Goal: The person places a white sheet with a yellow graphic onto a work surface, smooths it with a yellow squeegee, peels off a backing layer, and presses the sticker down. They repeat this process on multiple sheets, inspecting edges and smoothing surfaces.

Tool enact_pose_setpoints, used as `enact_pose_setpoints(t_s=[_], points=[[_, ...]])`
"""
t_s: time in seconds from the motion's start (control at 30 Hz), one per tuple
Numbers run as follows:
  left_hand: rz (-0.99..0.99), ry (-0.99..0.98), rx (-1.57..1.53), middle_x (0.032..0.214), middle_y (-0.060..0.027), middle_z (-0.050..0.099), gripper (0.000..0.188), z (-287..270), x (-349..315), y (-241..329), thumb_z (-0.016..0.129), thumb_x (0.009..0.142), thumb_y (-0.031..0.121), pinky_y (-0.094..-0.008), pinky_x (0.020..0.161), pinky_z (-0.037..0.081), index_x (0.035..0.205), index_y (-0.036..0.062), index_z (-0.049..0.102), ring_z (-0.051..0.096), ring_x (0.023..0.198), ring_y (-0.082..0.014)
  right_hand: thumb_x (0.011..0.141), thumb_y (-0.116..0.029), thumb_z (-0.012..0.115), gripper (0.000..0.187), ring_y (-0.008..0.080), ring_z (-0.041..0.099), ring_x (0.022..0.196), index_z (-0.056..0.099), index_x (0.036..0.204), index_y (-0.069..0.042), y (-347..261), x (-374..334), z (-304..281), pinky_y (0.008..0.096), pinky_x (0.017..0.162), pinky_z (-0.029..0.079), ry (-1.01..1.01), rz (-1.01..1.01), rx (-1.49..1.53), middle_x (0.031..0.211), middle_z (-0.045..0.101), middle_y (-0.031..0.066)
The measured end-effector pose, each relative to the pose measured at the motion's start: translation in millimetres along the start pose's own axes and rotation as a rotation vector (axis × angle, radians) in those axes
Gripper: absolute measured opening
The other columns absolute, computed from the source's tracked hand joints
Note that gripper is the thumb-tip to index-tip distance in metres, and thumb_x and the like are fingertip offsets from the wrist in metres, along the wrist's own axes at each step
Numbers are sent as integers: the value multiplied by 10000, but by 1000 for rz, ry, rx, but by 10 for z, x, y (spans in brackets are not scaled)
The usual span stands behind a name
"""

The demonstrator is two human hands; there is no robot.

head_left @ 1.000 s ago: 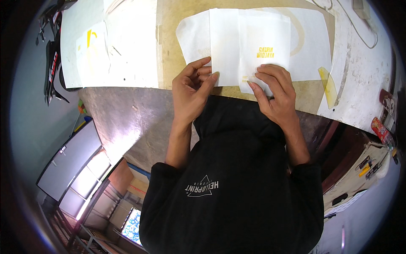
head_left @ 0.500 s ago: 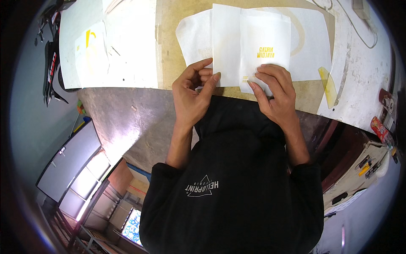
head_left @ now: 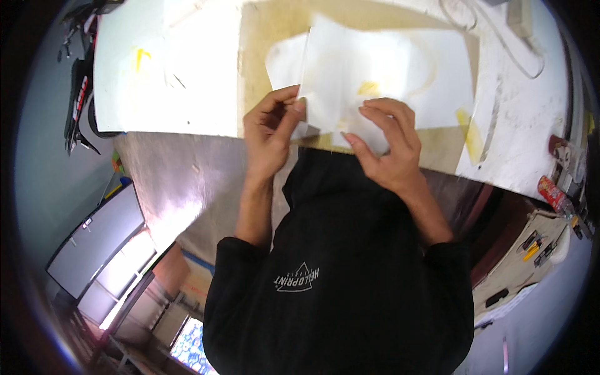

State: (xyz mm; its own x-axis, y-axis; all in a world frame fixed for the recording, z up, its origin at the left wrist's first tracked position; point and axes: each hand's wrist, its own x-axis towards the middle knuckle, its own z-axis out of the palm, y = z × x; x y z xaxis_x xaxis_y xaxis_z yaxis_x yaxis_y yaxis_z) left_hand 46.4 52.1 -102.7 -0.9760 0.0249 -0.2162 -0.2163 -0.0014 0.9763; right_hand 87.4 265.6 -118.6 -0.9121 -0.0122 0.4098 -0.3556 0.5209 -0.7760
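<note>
A creased white paper sheet (head_left: 324,59) with yellow print on its right half is held between my two hands over the table, its right part smeared by motion. My left hand (head_left: 270,128) pinches the lower left edge between thumb and fingers. At the lower right part of the sheet, my right hand (head_left: 392,140) is closed on it, thumb below and fingers above. Larger white paper (head_left: 453,81) lies flat beneath, showing at both sides. All of this is over a tan board (head_left: 255,69) on the white table (head_left: 206,94).
Yellow translucent tape (head_left: 470,136) lies on the board's right edge. At the far right run a pale cable (head_left: 509,55) and, lower, a red packet (head_left: 554,192). Another yellow-marked paper (head_left: 140,59) lies left. A black motorcycle (head_left: 78,106) stands beyond the table's left edge.
Both hands have shifted a little left with the sheet, which now leans and blurs. The whole view has moved slightly too. Each hand keeps its hold.
</note>
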Motion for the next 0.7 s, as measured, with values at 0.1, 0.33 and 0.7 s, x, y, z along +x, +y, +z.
enact_pose_setpoints(t_s=[0.1,0.33,0.7], points=[[210,-43,22,1008,-55,711,247,-201,245,800,653,988,1,-234,820,503,1223,-63,694,635,887,-96,747,-50,864,438,319,647,1073,680,1142,-2,-292,589,-171,383,935,510,87,-196,81,1166,674,159],[573,-343,497,1012,-53,693,296,-440,505,2621,684,982,66,-246,832,502,1259,-38,685,622,939,-84,813,-153,804,500,330,594,1196,648,1275,-44,-855,1914,-701,434,1027,412,277,-608,-27,1291,642,155],[1028,-167,690,1057,-85,691,766,-473,-223,3582,863,833,165,-317,969,505,1468,-21,477,650,1037,-162,902,-157,750,194,238,722,744,747,983,20,-2070,2398,-1388,325,729,548,46,-556,73,832,755,125]])
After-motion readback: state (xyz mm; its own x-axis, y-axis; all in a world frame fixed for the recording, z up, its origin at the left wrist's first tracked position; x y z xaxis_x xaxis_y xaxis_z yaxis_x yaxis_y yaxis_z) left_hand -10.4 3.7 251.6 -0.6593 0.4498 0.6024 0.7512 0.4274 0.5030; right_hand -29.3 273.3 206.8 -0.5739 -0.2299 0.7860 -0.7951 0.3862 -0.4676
